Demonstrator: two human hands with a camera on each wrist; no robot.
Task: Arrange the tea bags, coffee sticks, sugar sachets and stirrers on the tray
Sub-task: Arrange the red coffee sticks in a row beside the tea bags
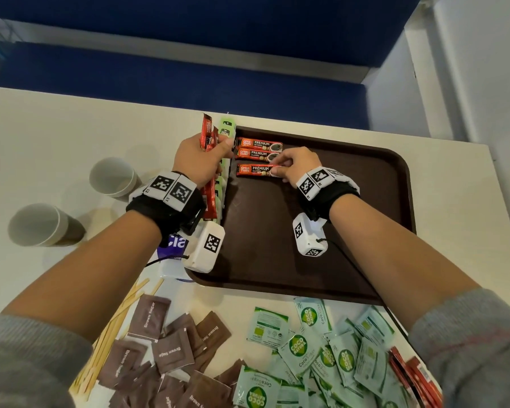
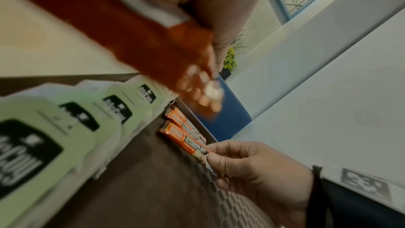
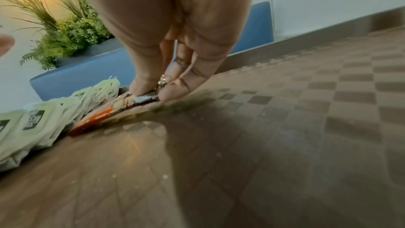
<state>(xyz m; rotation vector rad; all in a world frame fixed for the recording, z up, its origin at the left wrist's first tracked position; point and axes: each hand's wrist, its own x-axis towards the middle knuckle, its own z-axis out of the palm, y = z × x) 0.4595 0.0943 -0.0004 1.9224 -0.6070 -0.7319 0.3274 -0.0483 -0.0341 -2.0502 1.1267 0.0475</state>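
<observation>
A brown tray holds a row of pale green tea bags along its left edge and three red coffee sticks at its far left. Two sticks lie side by side. My right hand pinches the right end of the third coffee stick, which lies on the tray just nearer me. My left hand grips a bundle of red coffee sticks upright over the tea bags. In the right wrist view my fingertips pinch the stick's end against the tray.
Brown sugar sachets, green coco sugar sachets, wooden stirrers and more red sticks lie on the table near me. Two paper cups stand at the left. A white packet sits by the tray's near left corner.
</observation>
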